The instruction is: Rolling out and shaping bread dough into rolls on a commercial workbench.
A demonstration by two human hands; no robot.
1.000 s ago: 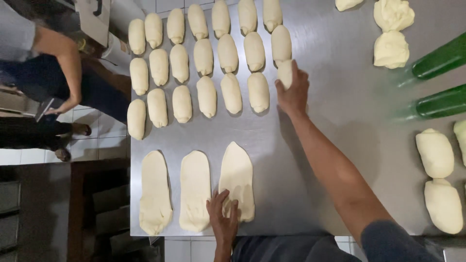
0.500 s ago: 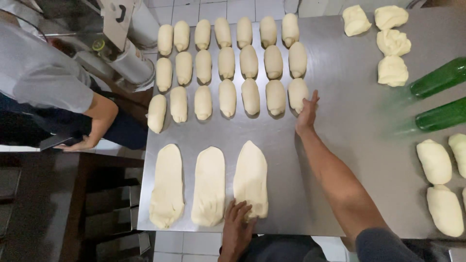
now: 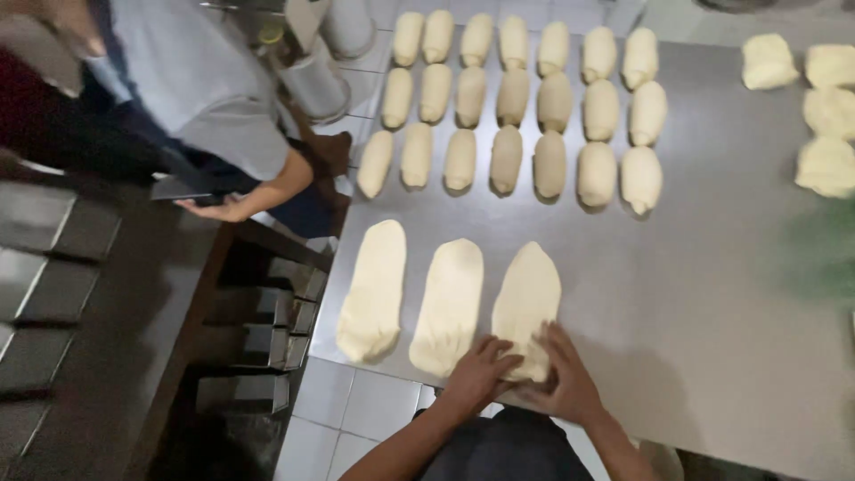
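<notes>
- Now, in the head view, both hands sit on the near end of the rightmost flattened dough sheet (image 3: pixel 527 307); a second ago the right hand was stretched far out at the rows of rolled dough pieces (image 3: pixel 521 102), and half a second ago it was still beside their last row.
- The left hand (image 3: pixel 478 374) lies with fingers together, pressed flat on the sheet's near-left corner; the right hand (image 3: pixel 563 379) has its fingers spread over the near-right corner, tips curled onto the edge.
- By my reading, the far reach is over and the work has turned to this sheet, most likely the start of rolling it from the near end.
- Just left of the fingers lie two more flattened sheets (image 3: pixel 410 298), untouched.
- Beyond the fingers, the steel surface (image 3: pixel 712 312) carries the rolled rows; lumps of dough (image 3: pixel 824 116) sit far right.
- Far left, another person in a grey shirt (image 3: pixel 209 89) stands off the surface.
</notes>
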